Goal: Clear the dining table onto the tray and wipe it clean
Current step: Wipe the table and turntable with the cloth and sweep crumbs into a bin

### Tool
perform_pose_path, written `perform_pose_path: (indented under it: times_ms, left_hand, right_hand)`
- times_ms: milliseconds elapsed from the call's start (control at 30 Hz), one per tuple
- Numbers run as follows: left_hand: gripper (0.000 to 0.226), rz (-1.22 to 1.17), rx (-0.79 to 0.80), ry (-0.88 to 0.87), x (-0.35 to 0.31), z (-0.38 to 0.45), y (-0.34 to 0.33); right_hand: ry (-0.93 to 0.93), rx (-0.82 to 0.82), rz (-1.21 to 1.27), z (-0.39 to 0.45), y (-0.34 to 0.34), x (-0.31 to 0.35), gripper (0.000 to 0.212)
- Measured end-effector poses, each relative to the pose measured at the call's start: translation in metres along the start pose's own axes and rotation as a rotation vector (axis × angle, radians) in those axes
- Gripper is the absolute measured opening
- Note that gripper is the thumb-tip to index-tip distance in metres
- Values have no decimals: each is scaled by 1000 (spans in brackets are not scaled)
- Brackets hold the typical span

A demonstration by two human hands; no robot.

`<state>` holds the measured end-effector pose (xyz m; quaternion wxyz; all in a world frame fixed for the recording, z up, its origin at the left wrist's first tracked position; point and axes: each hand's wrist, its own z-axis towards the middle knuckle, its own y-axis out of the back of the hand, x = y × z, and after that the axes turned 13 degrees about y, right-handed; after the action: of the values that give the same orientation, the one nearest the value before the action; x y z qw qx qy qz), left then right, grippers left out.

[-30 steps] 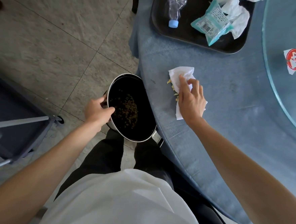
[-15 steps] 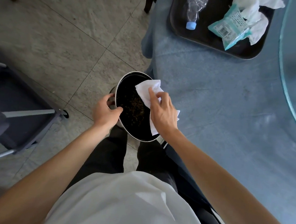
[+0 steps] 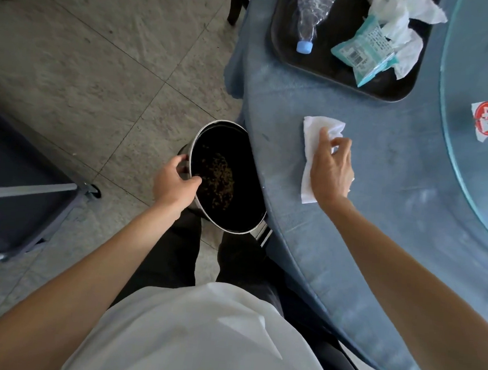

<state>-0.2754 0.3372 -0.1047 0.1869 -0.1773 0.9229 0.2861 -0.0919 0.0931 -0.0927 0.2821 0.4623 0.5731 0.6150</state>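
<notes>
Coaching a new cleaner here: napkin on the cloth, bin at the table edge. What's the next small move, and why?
Probably draw the napkin across the tablecloth toward the bin: the right hand holds it flat, and the left hand grips the bin rim at the edge, ready to catch.

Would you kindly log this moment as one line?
left hand grips bin rim | right hand holds napkin on table | tray holds bottle, packet, tissues
</notes>
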Motion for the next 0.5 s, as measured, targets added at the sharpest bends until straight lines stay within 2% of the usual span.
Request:
perform_pose_path:
  times_ms: [100, 200, 333, 433, 500]
  left_hand:
    - [53, 16, -3, -4, 2, 1, -1]
    - [53, 27, 1, -2, 3, 1, -3]
    - [52, 37, -19, 7, 4, 2, -2]
    - [56, 1, -21, 33, 10, 5, 2]
    - [56, -17, -25, 48, 11, 6, 2]
  right_hand:
    - [78, 35, -4, -18, -8, 40, 63]
    - [227, 110, 8, -46, -27, 83, 47]
    - [484, 91, 47, -61, -56, 117, 52]
    - [501, 21, 80, -61, -47, 125, 53]
    - [400, 34, 166, -56, -29, 119, 60]
